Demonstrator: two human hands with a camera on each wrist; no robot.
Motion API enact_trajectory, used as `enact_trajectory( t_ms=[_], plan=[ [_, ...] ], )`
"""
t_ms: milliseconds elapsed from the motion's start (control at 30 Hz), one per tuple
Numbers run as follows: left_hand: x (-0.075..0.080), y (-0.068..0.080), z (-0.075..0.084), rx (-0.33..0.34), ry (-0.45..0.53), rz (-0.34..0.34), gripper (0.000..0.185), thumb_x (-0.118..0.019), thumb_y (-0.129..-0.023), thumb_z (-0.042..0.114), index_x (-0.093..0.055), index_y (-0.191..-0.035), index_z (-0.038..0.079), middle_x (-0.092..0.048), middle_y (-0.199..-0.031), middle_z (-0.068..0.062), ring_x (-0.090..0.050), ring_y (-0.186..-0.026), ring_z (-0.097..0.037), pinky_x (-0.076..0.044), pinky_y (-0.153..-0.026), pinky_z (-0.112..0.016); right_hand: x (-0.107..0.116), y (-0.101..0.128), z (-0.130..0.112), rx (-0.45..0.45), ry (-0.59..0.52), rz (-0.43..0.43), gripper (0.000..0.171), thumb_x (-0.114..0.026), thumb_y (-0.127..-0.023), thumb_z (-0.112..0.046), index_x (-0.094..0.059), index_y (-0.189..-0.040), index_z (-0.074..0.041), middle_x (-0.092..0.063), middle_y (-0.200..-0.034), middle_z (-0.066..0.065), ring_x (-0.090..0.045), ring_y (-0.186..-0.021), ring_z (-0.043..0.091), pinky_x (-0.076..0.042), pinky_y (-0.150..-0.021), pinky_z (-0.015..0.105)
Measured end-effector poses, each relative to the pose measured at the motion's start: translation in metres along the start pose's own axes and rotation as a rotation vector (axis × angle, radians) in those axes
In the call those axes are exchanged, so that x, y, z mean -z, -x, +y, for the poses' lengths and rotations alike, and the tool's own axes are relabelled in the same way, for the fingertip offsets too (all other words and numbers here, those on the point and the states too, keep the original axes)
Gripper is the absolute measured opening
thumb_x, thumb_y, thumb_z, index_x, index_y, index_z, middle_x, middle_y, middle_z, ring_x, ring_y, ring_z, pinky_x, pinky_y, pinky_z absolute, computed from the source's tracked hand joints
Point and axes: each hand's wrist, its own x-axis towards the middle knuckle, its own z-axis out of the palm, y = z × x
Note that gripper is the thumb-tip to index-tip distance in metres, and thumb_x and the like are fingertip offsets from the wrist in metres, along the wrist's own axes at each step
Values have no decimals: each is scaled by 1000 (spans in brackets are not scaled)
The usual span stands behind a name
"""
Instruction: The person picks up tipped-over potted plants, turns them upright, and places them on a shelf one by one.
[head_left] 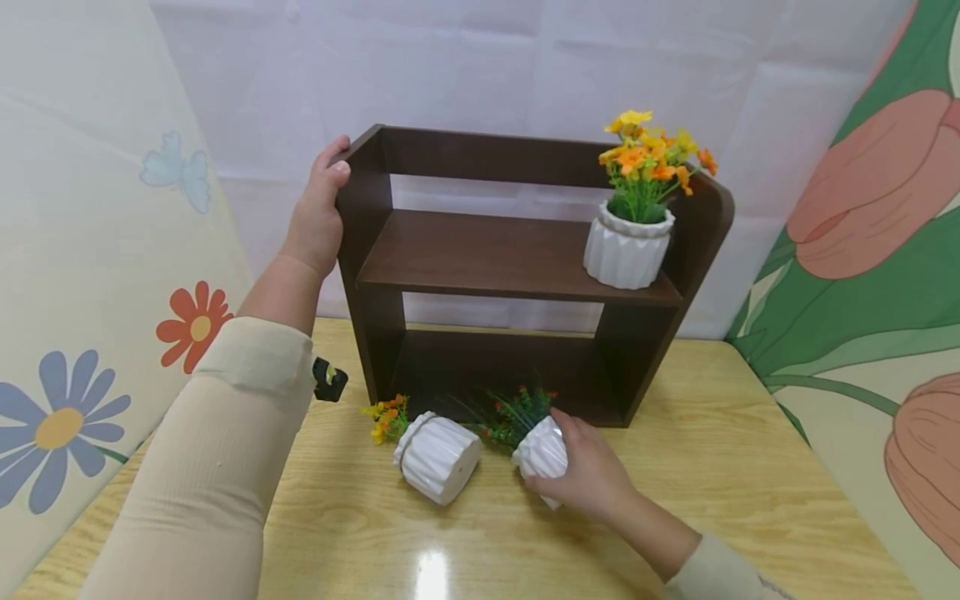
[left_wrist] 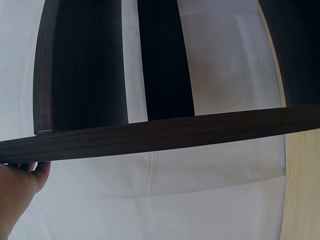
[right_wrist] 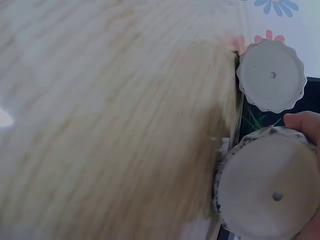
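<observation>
A dark brown wooden shelf [head_left: 495,258] stands at the back of the table. My left hand [head_left: 318,212] grips the top of its left side panel; the left wrist view shows the shelf's dark boards [left_wrist: 160,132] close up with my thumb [left_wrist: 20,175] below. An upright white ribbed pot with orange and yellow flowers [head_left: 633,225] stands on the middle shelf at the right. On the table lie two tipped pots. My right hand [head_left: 585,471] grips the one with red flowers [head_left: 542,450], whose base [right_wrist: 267,187] fills the right wrist view. The other tipped pot [head_left: 435,454] [right_wrist: 271,75] lies just left.
The light wooden table [head_left: 735,467] is hemmed in by flower-printed panels on the left [head_left: 90,275] and right [head_left: 877,250], with a white cloth wall [head_left: 487,67] behind. A small black device [head_left: 328,379] sits at my left wrist.
</observation>
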Motion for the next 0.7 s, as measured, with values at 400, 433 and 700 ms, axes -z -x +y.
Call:
enact_trajectory(
  t_ms=[400, 433, 700],
  plan=[
    [0, 0, -1, -3, -1, 0, 54, -26, -100, 33, -24, -153, 30, -42, -130, -3, -47, -102, -12, -35, -92, -27, -1, 7, 10, 22, -54, 53, 95, -84, -63, -43, -47, -141, -2, -57, -133, 20, -56, -120, 37, -46, -98, 53],
    [0, 0, -1, -3, -5, 0, 53, -26, -100, 33, -24, -153, 30, -41, -131, -3, -47, -103, -12, -35, -92, -28, -1, 7, 11, 21, -56, 54, 96, -84, -63, -44, -46, -141, -2, -57, -133, 20, -56, -120, 37, -46, -98, 53],
    [0, -1, 0, -2, -5, 0, 53, -26, -100, 33, -24, -154, 29, -41, -135, -3, -47, -105, -11, -34, -95, -28, -2, 10, 17, 13, -92, 75, 97, -83, -65, -44, -44, -143, -4, -55, -137, 19, -54, -122, 37, -46, -98, 53]
  ],
)
